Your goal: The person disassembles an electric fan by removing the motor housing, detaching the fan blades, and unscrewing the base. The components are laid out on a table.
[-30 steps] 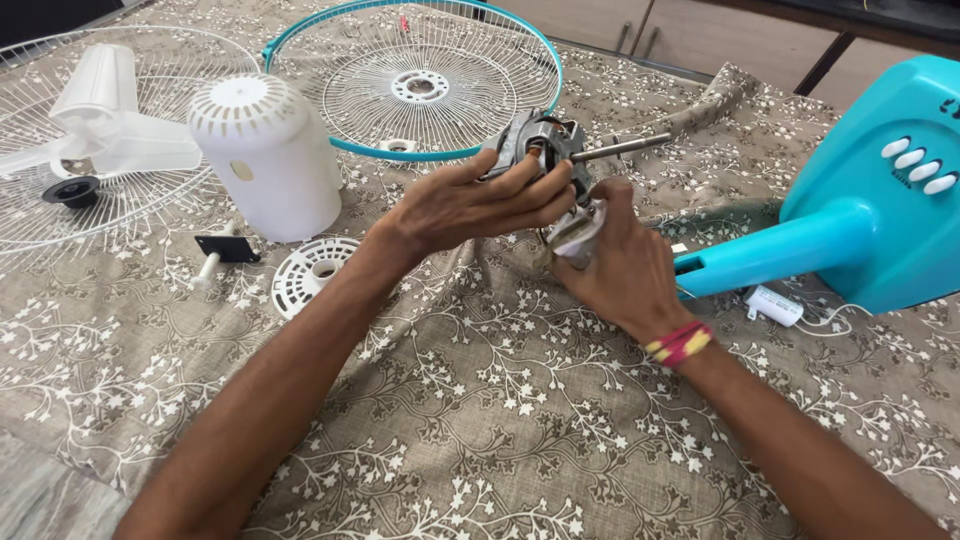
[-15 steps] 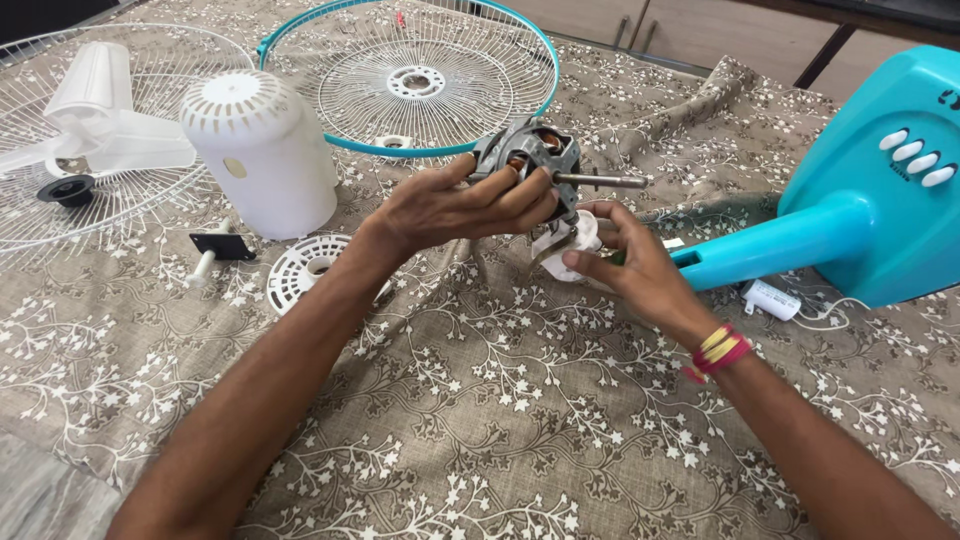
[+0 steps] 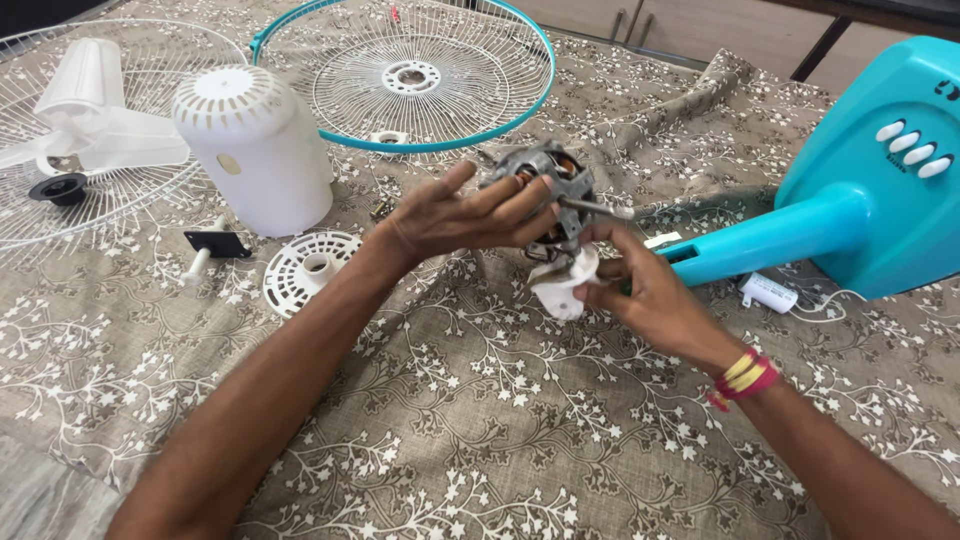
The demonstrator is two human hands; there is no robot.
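My left hand (image 3: 462, 216) grips a grey metal fan motor (image 3: 551, 178) with copper windings and a steel shaft (image 3: 597, 208) that points right. It is held above the patterned tablecloth (image 3: 480, 400). My right hand (image 3: 652, 295) is just below and right of the motor, with fingers pinching a small white plastic part (image 3: 560, 287) that hangs under it. A yellow and pink band sits on my right wrist.
A turquoise fan base (image 3: 880, 190) with white buttons lies at the right, a small white capacitor (image 3: 768, 292) beside it. A turquoise-rimmed grille (image 3: 405, 75), white motor cover (image 3: 252, 145), white blades (image 3: 90, 110), another grille, a white vented disc (image 3: 305, 270) and a black-headed knob (image 3: 212, 247) lie at the left.
The motor has tilted so its shaft dips to the right and has come lower. My right hand has shifted from cupping under the motor to pinching the white part below it.
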